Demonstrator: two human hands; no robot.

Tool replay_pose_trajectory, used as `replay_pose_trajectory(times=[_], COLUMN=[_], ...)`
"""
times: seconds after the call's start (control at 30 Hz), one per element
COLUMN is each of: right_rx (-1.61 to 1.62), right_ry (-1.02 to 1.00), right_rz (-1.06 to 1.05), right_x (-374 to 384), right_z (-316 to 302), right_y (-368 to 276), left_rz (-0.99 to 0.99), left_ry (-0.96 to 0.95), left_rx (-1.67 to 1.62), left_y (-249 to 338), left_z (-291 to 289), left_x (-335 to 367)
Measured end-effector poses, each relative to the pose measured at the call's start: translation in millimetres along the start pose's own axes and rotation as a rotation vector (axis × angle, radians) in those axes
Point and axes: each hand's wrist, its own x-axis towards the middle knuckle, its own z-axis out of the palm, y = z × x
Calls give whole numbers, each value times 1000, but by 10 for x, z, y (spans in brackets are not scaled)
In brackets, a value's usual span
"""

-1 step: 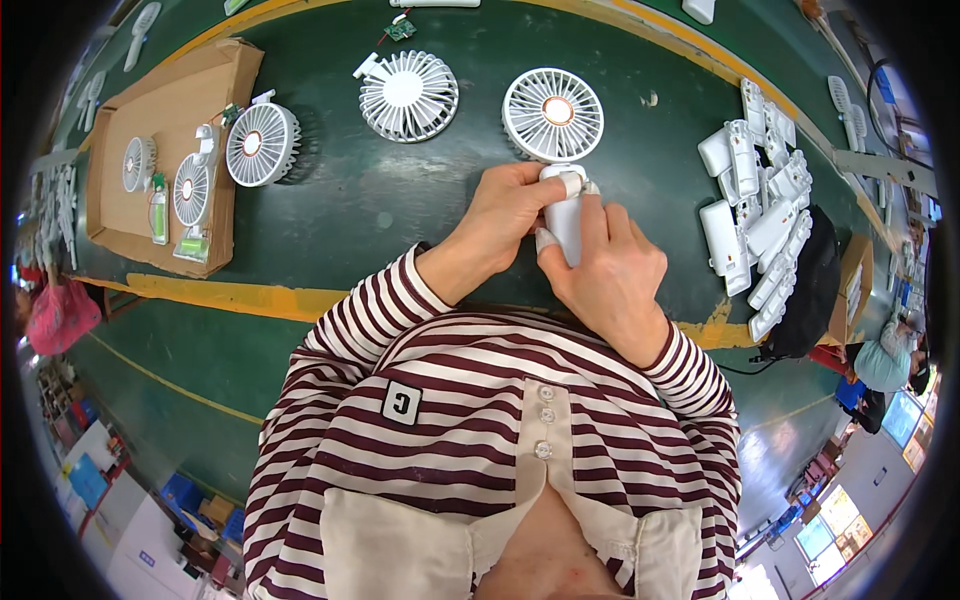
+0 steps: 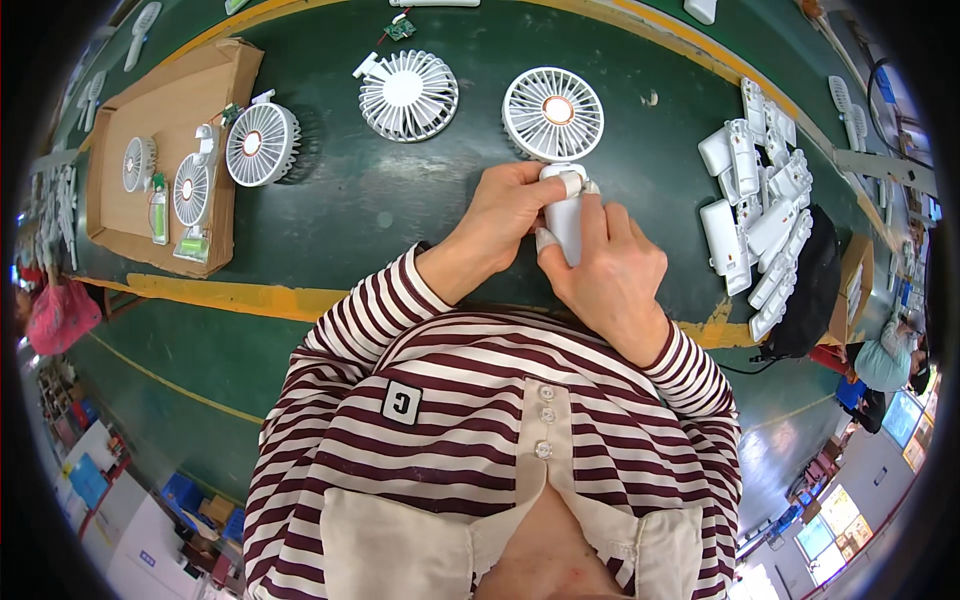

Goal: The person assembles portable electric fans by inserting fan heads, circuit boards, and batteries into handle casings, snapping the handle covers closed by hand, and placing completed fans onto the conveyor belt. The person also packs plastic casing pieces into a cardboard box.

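Both my hands are closed on the white handle (image 2: 565, 230) of a handheld fan, near the table's front edge. Its round fan head (image 2: 553, 113), with an orange ring at the centre, points away from me. My left hand (image 2: 513, 210) grips the handle's upper left side, its thumb across the top by the neck. From the right, my right hand (image 2: 605, 260) presses fingers and thumb on the handle. White covers wrap some fingertips. Farther left lie a fan head with its back fins up (image 2: 408, 92) and another fan head (image 2: 257, 145) facing up.
A cardboard tray (image 2: 120, 115) at the left holds fan heads and green battery cells. At the right is a pile of white handle shells (image 2: 765, 220), beside a black bag (image 2: 815, 290). A small green circuit board (image 2: 400, 28) lies at the far side of the green table (image 2: 330, 240).
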Motion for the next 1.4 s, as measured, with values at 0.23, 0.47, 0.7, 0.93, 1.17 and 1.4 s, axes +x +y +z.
replay_pose_trajectory(times=[0.23, 0.47, 0.7, 0.93, 1.17, 1.4], right_rx=[-14, 125, 738, 1536, 1552, 1646], right_ry=[2, 20, -215, -493, -482, -454], right_rz=[-35, -7, 542, 844, 868, 849], right_x=[-5, 18, -58, 103, 95, 43], right_z=[12, -63, -13, 20, 31, 18], right_y=[33, 72, 227, 193, 157, 188], left_rz=[-25, -49, 53, 76, 129, 143], left_ry=[37, 100, -30, -140, -153, -135], left_rx=[-9, -40, -97, 0, 12, 8], left_y=[35, 104, 142, 121, 65, 43], left_z=[38, 57, 28, 36, 3, 61], left_x=[19, -9, -8, -12, -28, -73])
